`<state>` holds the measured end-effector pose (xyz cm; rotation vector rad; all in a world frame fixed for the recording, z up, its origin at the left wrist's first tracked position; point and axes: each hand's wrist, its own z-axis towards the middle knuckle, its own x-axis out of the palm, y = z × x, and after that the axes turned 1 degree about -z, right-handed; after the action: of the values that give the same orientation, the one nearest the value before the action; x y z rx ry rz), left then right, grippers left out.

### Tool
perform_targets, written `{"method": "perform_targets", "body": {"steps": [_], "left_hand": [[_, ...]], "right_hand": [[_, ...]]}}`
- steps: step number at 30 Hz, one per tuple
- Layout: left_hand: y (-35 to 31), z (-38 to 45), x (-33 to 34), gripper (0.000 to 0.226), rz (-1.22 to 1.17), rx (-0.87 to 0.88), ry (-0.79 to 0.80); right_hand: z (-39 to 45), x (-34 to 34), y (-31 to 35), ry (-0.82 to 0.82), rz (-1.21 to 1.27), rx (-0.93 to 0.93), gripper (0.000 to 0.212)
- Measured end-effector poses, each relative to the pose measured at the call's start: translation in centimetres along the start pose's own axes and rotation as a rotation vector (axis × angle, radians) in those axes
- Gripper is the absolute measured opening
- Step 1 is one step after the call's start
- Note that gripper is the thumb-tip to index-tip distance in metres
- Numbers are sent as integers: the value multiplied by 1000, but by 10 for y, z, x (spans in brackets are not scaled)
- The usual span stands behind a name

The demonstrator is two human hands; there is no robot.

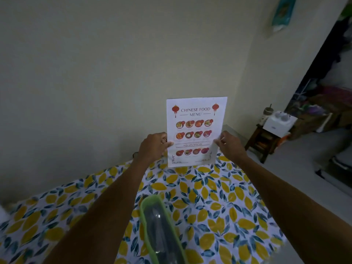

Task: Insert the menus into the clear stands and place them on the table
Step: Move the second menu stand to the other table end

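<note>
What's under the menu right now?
The menu, held upright by both hands, meets the leaf-print tablecloth at its bottom edge. Any clear stand isn't discernible.

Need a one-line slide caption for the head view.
Both hands, left hand and right hand, hold a Chinese food menu upright at the far edge of the lemon-print tablecloth.

Dim room, plain beige wall (95, 73), grey floor (297, 159), small wooden stool (261, 141) bearing white box (278, 123)
</note>
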<state>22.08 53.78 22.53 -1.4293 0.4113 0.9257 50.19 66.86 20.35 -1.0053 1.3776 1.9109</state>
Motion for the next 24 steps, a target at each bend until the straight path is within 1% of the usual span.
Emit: {"method": "perform_targets", "body": {"steps": [4,8,10,14,16,18,21,24], "left_hand": [[-22,56,59,22,-9,-75,-7],[-39,108,112,24,56,-139,-31],[-41,129,136,24,76,-136,-59],[-30,171,178,21,99,-150,-35],[-23,187,195,24,59,-170,-11],[-16,200,211,29,23,-183,-35],[-2,219,233,29,57,-205,-84],[9,237,251,30,61,-239,-75]], "right_hand": [[69,0,-51,24,-15,-18,23],[130,9,-98,66,-20,-28,24],[158,18,-120,82,-24,-37,25],[200,43,-150,135,-26,-13,23],[219,56,-163,162,-19,-3,23],[240,68,-173,190,-24,-2,26],[268,84,-186,232,-58,-23,29],[292,94,-195,231,-86,-67,31]]}}
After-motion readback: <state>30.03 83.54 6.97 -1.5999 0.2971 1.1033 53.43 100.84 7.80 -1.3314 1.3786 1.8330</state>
